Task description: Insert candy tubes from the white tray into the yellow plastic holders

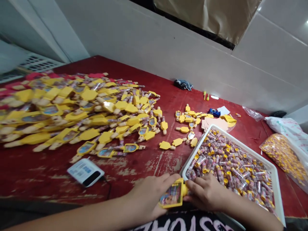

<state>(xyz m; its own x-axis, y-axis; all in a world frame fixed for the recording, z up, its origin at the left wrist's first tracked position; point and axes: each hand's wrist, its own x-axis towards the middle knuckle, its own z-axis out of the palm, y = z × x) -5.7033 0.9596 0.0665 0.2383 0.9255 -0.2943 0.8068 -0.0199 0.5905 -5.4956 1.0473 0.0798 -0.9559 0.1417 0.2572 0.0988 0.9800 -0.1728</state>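
On the near side of the red table (166,96), just left of the white basket (278,192), the left hand (155,192) grips the yellow frame (172,194) between thumb and fingers; the right hand (208,192) pinches at its narrow end, which points right, long axis running left-right.

Light is dim and slightly cool, with small white glints on the wall (286,35) at far right and a soft sheen on the brown sheet (207,19). Glare whitens one piece (108,106) in the yellow pile (89,94), whose left end smears into blur. The middle of the bench (141,166) looks clearer. Wide-angle distortion stretches the left forearm (96,211); below the bench, near left sinks into shadow
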